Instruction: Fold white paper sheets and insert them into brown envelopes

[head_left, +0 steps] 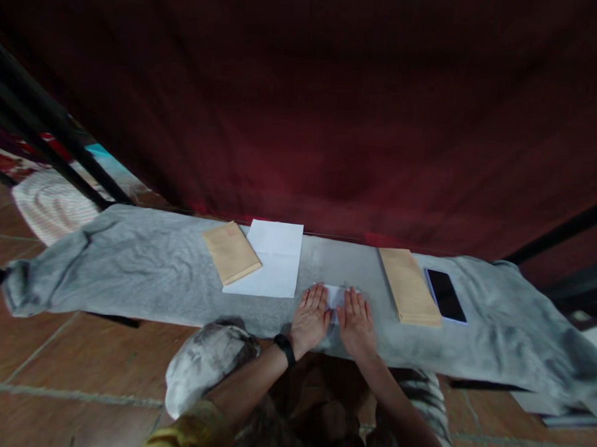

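Note:
A small folded white paper (334,297) lies on the grey cloth in front of me, its middle showing between my hands. My left hand (311,317) rests flat on its left side, fingers stretched out. On the right side my right hand (356,323) lies flat too, with fingers extended. Both palms cover the paper's ends. Left of my hands, a stack of white paper sheets (279,256) has a crease across it, and a brown envelope (231,252) overlaps its left edge. Off to the right is a stack of brown envelopes (409,286).
A phone (445,295) with a dark screen lies right of the envelopes. The narrow surface is draped with a grey blanket (146,262). Behind it hangs a dark red curtain (303,130). Black metal bars (58,131) stand at the left, above a tiled floor (105,367).

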Action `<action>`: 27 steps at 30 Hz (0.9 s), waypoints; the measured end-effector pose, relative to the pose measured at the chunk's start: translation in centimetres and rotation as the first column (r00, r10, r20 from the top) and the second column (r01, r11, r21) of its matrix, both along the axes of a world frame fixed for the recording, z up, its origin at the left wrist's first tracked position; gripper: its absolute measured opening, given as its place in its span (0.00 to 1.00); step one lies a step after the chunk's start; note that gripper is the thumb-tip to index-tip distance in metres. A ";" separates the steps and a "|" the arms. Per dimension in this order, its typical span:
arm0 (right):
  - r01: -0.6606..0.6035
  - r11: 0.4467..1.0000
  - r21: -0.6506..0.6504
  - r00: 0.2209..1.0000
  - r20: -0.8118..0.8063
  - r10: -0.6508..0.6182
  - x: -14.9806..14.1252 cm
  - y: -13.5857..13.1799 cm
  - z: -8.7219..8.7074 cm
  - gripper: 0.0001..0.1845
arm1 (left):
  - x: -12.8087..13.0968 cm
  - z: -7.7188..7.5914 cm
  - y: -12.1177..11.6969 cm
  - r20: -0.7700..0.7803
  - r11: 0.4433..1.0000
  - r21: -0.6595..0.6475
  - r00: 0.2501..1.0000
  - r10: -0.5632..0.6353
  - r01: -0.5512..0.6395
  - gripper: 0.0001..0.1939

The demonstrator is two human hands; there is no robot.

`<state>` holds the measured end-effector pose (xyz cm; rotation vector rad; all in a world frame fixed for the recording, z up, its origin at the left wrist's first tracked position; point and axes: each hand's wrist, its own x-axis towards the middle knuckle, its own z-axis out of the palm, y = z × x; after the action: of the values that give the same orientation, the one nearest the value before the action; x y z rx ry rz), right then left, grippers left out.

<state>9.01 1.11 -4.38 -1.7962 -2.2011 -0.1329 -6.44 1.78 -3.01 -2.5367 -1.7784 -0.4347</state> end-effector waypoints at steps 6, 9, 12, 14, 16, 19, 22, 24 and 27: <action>-0.090 0.995 -0.050 0.995 -0.044 0.088 -2.2 0.6 0.3 0.30 | -0.1 0.0 0.2 -0.020 1.000 -0.024 1.000 0.001 -0.001 0.29; -0.073 0.997 -0.001 0.997 -0.015 0.073 -1.6 0.4 -0.4 0.30 | -0.2 0.1 0.1 -0.010 0.999 -0.038 1.000 0.005 -0.005 0.29; -0.040 0.998 0.044 0.999 -0.002 0.040 -0.6 0.2 -1.1 0.31 | -0.3 0.2 -0.1 -0.007 0.998 -0.054 1.000 0.029 -0.029 0.29; -0.013 0.997 0.072 1.000 -0.001 0.013 -0.1 0.2 -1.5 0.32 | -0.3 0.3 -0.1 -0.010 0.996 -0.064 0.998 0.055 -0.055 0.30; 0.003 0.994 0.110 1.000 -0.006 -0.003 0.3 0.1 -1.8 0.32 | -0.4 0.3 -0.2 -0.017 0.994 -0.073 0.997 0.077 -0.078 0.30; 0.007 0.985 0.170 1.000 -0.022 -0.003 0.9 -0.2 -1.9 0.34 | -0.6 0.4 -0.4 -0.028 0.992 -0.078 0.995 0.093 -0.095 0.31; 0.007 0.979 0.203 1.000 -0.027 -0.001 1.6 -0.6 -1.7 0.35 | -0.7 0.4 -0.4 -0.033 0.993 -0.067 0.995 0.097 -0.099 0.32; 0.009 0.977 0.212 1.000 -0.022 -0.005 2.0 -0.9 -1.5 0.34 | -0.8 0.4 -0.4 -0.025 0.994 -0.046 0.995 0.098 -0.099 0.32; 0.009 0.977 0.214 1.000 -0.008 -0.007 2.6 -1.2 -1.4 0.34 | -0.8 0.4 -0.4 -0.007 0.996 -0.010 0.996 0.086 -0.086 0.33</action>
<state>11.64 -0.10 -5.78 -1.6845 -2.0850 -0.3511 -7.26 1.39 -2.61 -2.4535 -1.8844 -0.4153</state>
